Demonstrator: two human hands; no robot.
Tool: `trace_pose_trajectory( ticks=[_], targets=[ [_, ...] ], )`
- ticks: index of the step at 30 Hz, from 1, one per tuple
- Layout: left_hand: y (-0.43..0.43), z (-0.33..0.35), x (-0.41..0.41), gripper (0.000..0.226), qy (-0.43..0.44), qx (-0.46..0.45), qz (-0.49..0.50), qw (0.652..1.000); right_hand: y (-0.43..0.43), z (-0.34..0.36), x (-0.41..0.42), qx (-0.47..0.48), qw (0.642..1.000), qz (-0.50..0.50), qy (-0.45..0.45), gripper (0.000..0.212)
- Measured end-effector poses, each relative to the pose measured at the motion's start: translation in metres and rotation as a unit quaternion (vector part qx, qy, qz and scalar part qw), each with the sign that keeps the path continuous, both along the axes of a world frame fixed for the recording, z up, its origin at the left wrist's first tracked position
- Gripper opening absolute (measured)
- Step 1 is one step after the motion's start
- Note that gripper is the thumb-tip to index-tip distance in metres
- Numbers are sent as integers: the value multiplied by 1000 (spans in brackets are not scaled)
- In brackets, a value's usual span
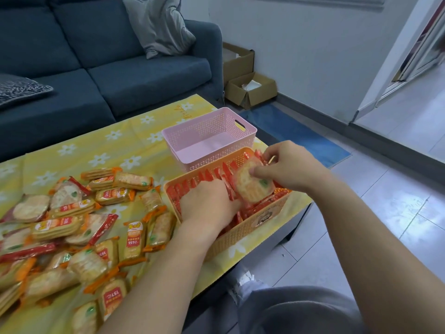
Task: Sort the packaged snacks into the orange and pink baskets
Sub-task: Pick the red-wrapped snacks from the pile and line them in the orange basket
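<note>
Orange basket filling, pink one bare

Orange basket (pixel 243 233) is sitting just in front of the pink basket (pixel 192 138), packed with red-edged packets. Your right hand (pixel 289 165) is pinching a round cracker packet (pixel 252 186) over it; your left hand (pixel 207 206) is pressing down among the packets, grip hidden. Loose snacks (pixel 72 237) are lying heaped on the yellow cloth (pixel 108 145) to your left

Left hand (pixel 207 203) palm-down, fingers spread and pressing. Right hand (pixel 290 165) raised, thumb and fingers pinched closed.
</note>
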State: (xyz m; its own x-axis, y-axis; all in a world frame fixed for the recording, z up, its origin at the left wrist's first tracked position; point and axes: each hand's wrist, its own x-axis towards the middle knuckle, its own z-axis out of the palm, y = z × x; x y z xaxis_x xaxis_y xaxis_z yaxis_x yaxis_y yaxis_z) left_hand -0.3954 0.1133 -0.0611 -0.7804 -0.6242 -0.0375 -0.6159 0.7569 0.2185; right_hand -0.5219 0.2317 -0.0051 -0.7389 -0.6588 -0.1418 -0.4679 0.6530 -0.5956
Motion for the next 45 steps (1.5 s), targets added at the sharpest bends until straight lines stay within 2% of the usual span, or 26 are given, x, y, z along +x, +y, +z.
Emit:
trace_pose_trajectory(
  ticks=[3,8,11,14,17,19,21,22,23,26,28,31,33,37,40,43,45],
  targets=[
    [3,-2,-6,38,-13,-32,11,999,-11,-9,7,33,999,1,21,35],
    [-17,-3,-6,38,-5,124,53,991,-16,-14,6,56,997,-7,44,34],
    [-22,1,-4,42,42,173,69,982,-25,-18,16,103,992,19,76,31],
    [-22,4,-3,30,73,196,77,975,-38,-31,30,131,985,25,110,37],
    [-22,-3,0,23,131,194,42,971,-41,-40,33,152,984,67,68,29],
    [-19,-6,0,9,193,192,-8,962,-35,-36,25,142,984,106,-12,23],
    [-15,-5,-2,5,204,178,-77,960,-22,-29,14,102,983,98,-115,18],
    [-13,-6,-3,11,186,167,-100,963,-16,-25,8,79,986,76,-127,18],
    [-12,-7,-4,14,158,143,-110,971,-11,-22,1,56,992,52,-103,20],
    [-11,-11,-4,14,97,56,-103,988,-6,-23,-15,26,998,-9,61,23],
    [-11,-12,-4,10,87,44,-89,991,-9,-31,-16,74,992,23,102,26],
    [-11,-12,-5,10,85,49,-76,992,-16,-42,-10,189,965,71,168,33],
    [-11,-11,-4,10,84,58,-75,992,-20,-42,-8,218,948,70,222,31],
    [-14,-12,-4,9,87,89,-74,989,-21,-46,-10,243,935,63,250,22],
    [-15,-13,-4,9,89,91,-76,989,-18,-40,-11,243,937,101,228,21],
    [-14,-13,-4,11,107,95,-72,987,-9,-24,-15,178,952,112,220,22],
    [-14,-10,-6,13,177,105,-57,977,-4,-16,-15,105,965,126,205,18]
  ],
)
